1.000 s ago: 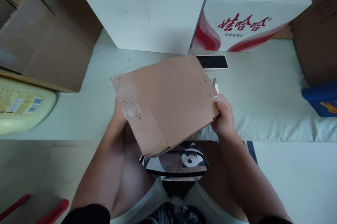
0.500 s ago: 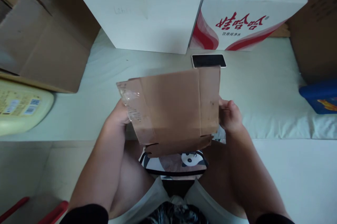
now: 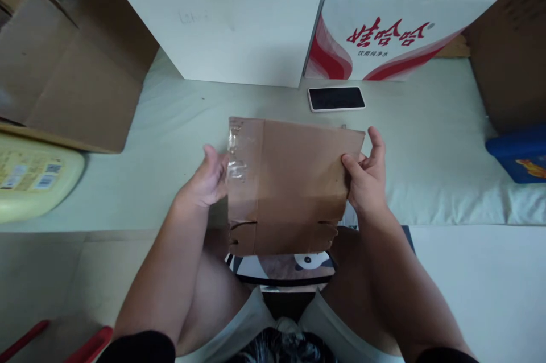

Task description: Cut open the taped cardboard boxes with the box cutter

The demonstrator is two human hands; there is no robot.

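A brown, flattened cardboard box (image 3: 298, 181) is held up over my lap, with shiny clear tape along its left side and slits near its ragged lower edge. My right hand (image 3: 367, 175) grips its right edge, thumb on the near face and index finger raised; the other fingers are partly hidden behind. Against the left edge, my left hand (image 3: 207, 178) has its thumb raised and its fingers at the taped side, loosely apart rather than clamped. Under the box's lower edge, a printed item with a cartoon eye (image 3: 309, 261) shows between my legs.
A phone (image 3: 336, 99) lies on the pale green sheet (image 3: 426, 141) beyond the box. Behind it stand a white carton (image 3: 243, 33) and a red-and-white carton (image 3: 384, 38). An open brown box (image 3: 81, 78) and a yellow container (image 3: 38, 181) are left; a blue object (image 3: 518, 152) is right.
The box has turned and tilted so its left side now stands upright. My left hand has come out to the edge with its thumb raised. My right thumb has moved onto the near face.
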